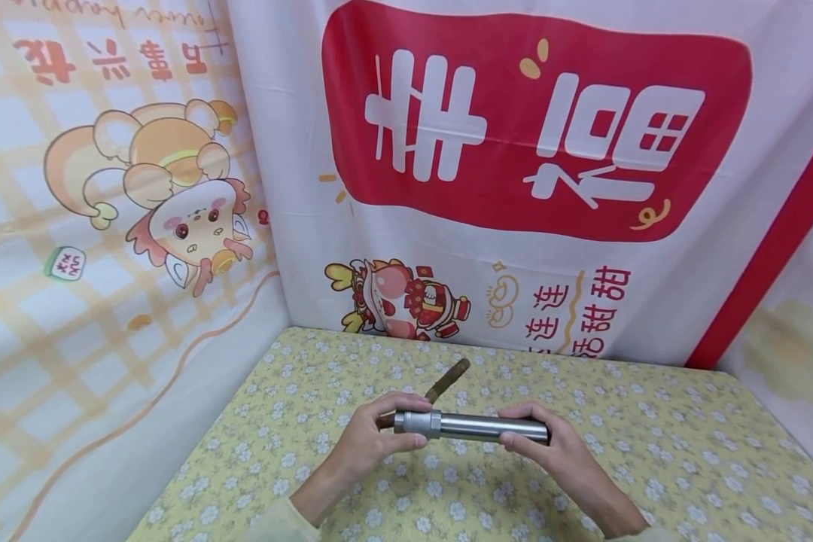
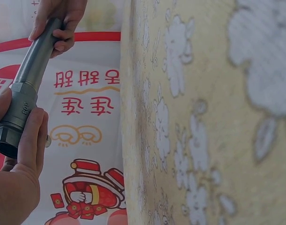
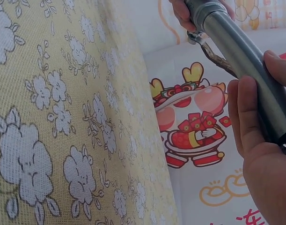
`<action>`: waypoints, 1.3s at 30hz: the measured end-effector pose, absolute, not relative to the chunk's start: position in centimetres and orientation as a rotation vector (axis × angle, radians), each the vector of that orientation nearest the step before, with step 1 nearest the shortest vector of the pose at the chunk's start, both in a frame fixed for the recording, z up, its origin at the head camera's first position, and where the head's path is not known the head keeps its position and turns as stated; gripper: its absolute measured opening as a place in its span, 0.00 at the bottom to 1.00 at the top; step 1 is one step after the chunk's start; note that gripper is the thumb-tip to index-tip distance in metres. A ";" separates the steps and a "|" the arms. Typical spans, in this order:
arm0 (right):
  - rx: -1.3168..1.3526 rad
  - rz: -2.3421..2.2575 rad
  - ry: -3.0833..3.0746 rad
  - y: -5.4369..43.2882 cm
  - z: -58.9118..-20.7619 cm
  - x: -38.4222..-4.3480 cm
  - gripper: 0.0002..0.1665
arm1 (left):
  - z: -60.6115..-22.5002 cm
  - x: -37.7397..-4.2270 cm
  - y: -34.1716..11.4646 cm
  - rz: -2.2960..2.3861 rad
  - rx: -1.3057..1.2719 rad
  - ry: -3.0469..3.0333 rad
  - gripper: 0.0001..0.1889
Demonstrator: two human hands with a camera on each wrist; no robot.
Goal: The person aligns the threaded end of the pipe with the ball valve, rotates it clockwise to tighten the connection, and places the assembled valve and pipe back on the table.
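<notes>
A ball valve with a hexagonal end and a smooth steel pipe joined to it lies crosswise between both hands. My left hand grips the valve body, thumb on the near side and fingers on the far side. My right hand holds the pipe near its right end the same way. The valve's brown lever handle slants away on the far side; in the right wrist view its nut end shows beside the valve. Raised lettering marks the valve body in the left wrist view.
Below the hands spreads a table with a yellow flowered cloth. A white hanging with a red printed panel stands behind it. To the left hangs a checked cloth with a cartoon figure, and a red stripe runs down at right.
</notes>
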State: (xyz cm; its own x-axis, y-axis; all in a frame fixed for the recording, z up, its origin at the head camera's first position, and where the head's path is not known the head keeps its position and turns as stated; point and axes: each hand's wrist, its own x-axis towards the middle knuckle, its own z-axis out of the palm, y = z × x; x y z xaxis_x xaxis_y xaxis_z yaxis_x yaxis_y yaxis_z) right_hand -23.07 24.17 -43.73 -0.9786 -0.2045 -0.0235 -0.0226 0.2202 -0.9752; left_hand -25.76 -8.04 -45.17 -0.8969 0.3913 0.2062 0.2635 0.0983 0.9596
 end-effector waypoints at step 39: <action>-0.359 -1.851 2.289 24.5 -43.6 -22.6 0.33 | -44.9 -25.6 -8.0 1.930 0.678 2.270 0.23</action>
